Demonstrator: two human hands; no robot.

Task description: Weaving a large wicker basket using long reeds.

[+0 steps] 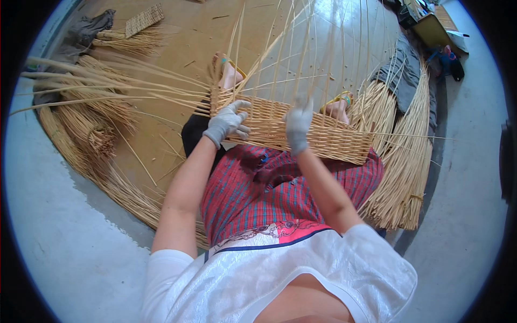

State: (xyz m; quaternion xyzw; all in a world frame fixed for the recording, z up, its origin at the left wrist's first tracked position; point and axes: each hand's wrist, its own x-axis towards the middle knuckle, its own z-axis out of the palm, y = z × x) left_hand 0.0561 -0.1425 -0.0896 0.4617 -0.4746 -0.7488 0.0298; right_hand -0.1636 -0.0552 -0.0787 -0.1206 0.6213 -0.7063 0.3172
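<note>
Across my lap lies a long woven wicker piece (pixel 318 131), its pale strands packed tight in rows. Uncut stakes fan out from its far edge, and a spray of long canes (pixel 145 89) sticks out past its left end. My left hand (pixel 228 121), in a grey-white glove, rests on the weave near that left end with its fingers apart. Over the middle of the wicker piece is my right hand (pixel 298 126), gloved alike. Motion smears its fingers, so I cannot tell whether it grips a strand.
Bundles of cane (pixel 94 126) lie at the left, and more bundles (pixel 401 177) at the right, partly under grey cloth (pixel 399 72). A small woven panel (pixel 144 20) sits at the far left. Cane scraps dot the brown floor sheet (pixel 183 37). My sandalled feet are beyond the wicker.
</note>
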